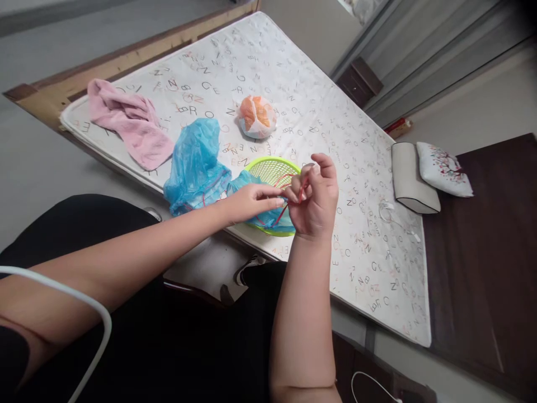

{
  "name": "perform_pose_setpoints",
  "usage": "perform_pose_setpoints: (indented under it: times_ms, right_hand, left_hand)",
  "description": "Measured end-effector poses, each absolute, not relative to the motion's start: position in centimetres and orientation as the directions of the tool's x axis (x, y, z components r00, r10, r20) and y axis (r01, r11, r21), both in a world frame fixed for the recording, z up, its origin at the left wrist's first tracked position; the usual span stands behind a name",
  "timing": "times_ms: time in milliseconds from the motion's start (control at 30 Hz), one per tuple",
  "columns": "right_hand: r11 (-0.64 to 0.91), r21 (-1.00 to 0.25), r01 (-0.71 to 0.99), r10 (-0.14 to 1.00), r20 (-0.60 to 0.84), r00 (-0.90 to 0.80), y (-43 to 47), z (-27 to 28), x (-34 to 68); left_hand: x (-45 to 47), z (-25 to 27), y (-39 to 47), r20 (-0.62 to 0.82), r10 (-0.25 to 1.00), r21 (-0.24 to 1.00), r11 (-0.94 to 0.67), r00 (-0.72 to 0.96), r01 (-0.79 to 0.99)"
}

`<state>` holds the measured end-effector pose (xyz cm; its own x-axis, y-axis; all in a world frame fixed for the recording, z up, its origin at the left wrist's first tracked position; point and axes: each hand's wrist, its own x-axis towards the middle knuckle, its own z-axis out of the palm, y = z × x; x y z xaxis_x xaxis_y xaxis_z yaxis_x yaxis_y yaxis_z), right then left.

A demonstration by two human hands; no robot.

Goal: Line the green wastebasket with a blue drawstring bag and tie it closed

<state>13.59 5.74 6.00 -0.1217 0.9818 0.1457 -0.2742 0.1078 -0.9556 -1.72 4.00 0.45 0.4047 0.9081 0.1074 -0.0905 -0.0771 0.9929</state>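
My right hand (315,198) is raised with its fingers curled around a thin red string (301,194). Close beside it, my left hand (254,202) pinches the string between thumb and fingers. Below both hands, a yellow-green mesh basket (272,166) rests near the mattress edge, partly covered by them. Blue plastic (247,179) with red strands lies in the basket. A crumpled blue plastic bag (195,154) sits to the left of the basket, its lower part partly behind my left forearm.
The letter-printed mattress (369,224) fills the middle. On it lie a pink towel (130,120) and a tied plastic bag with orange contents (257,117). A beige bolster (411,176) and a white cushion (444,168) stand at right. A white cable (84,296) crosses my left arm.
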Motion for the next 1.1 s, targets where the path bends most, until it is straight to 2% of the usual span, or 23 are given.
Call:
perform_pose_setpoints:
  times_ms: [200, 367, 500, 567, 667, 733, 833, 900, 967, 1033, 1100]
  right_hand:
    - [0.143, -0.97, -0.199, 0.964, 0.182, -0.192, 4.8, 6.2, 11.7]
    - [0.253, -0.947, -0.2, 0.956, 0.276, -0.097, 5.4, 6.5, 13.0]
    - [0.276, -0.946, -0.172, 0.958, 0.286, -0.033, 6.1, 6.6, 14.7]
    - [0.212, -0.975, -0.069, 0.977, 0.213, -0.021, 6.4, 6.2, 15.5]
    - [0.071, -0.981, 0.179, 0.994, 0.054, -0.096, 6.7, 5.0, 16.9]
    - [0.016, -0.947, 0.322, 0.983, -0.044, -0.178, 6.8, 4.2, 17.8]
    - [0.033, -0.865, 0.501, 0.959, -0.115, -0.261, 6.6, 3.7, 18.6]
    - [0.077, -0.81, 0.582, 0.966, -0.085, -0.246, 6.5, 3.9, 18.7]
    - [0.132, -0.777, 0.615, 0.986, 0.039, -0.161, 6.5, 4.1, 18.6]
    - [0.181, -0.779, 0.6, 0.98, 0.195, -0.043, 6.6, 4.4, 18.4]
    - [0.19, -0.823, 0.535, 0.969, 0.244, 0.032, 6.6, 4.4, 18.2]
  left_hand:
    - [-1.6, -0.3, 3.7, 0.066, 0.822, 0.994, -0.101, 0.566, 0.031]
    - [-1.6, -0.4, 3.9, -0.069, 0.758, 0.971, -0.097, 0.648, 0.217]
    - [-1.6, 0.0, 3.7, -0.047, 0.782, 0.981, -0.08, 0.622, 0.175]
    - [-1.8, 0.2, 3.7, -0.031, 0.812, 0.988, -0.063, 0.583, 0.14]
    - [-2.2, 0.2, 3.9, -0.023, 0.859, 0.994, -0.036, 0.511, 0.105]
    - [-2.4, 0.0, 4.1, -0.017, 0.874, 0.997, -0.023, 0.486, 0.076]
    - [-2.5, -0.4, 4.3, 0.004, 0.883, 0.999, -0.028, 0.469, 0.045]
    - [-2.4, -0.7, 4.3, 0.012, 0.89, 0.999, -0.031, 0.456, 0.035]
    - [-2.3, -1.0, 4.3, -0.016, 0.894, 1.0, 0.007, 0.448, 0.02]
    - [-2.0, -1.2, 4.4, -0.079, 0.894, 0.995, 0.095, 0.442, -0.015]
    - [-1.7, -1.2, 4.5, -0.142, 0.898, 0.978, 0.191, 0.416, -0.08]
